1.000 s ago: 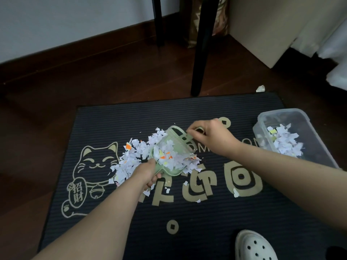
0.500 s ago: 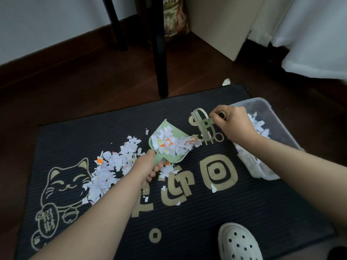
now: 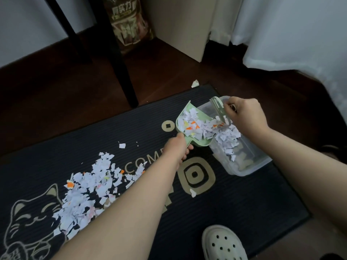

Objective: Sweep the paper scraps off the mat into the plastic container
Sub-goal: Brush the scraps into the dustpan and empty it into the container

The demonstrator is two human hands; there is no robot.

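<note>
My left hand point(image 3: 177, 147) grips the handle of a light green dustpan point(image 3: 189, 113), tilted over the rim of the clear plastic container point(image 3: 249, 166). White and orange scraps slide from the pan into the container. My right hand point(image 3: 244, 115) holds a small green brush point(image 3: 217, 107) at the pan's open edge, above the container. A big pile of paper scraps point(image 3: 90, 186) lies on the black mat point(image 3: 225, 203) to the left, beside a cat print.
A black chair leg point(image 3: 122, 68) stands just beyond the mat's far edge, with a brown bag point(image 3: 129, 25) behind it. One scrap point(image 3: 195, 83) lies on the wooden floor. A white clog point(image 3: 223, 244) rests on the mat's near edge. A curtain hangs at right.
My left hand carried the loaded dustpan right, from the pile to the container, and tipped it. My right hand moved the brush along with it. Scraps now fall into the container.
</note>
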